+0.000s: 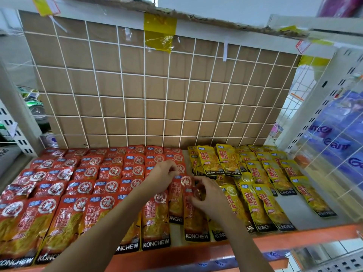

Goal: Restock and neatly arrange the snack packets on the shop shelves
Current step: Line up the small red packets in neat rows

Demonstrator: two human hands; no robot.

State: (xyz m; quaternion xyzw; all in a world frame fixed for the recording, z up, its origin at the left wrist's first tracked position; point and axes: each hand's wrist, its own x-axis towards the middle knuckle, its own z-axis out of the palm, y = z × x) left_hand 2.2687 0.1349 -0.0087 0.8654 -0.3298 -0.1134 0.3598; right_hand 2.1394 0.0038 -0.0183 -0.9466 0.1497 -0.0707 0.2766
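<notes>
Red KONCHEW snack packets lie in overlapping rows over the left and middle of the shelf. Yellow KONCHEW packets fill the right part in looser rows. My left hand reaches in over the red rows, its fingertips pinching the top edge of a red packet at the boundary between the colours. My right hand is beside it, fingers curled on the top of the neighbouring red packet, which lies at the right end of the red group.
A white wire grid over brown cardboard forms the back wall. White slotted uprights stand on both sides. A wire divider on the right fences off blue packages. The shelf's orange front lip runs along the bottom.
</notes>
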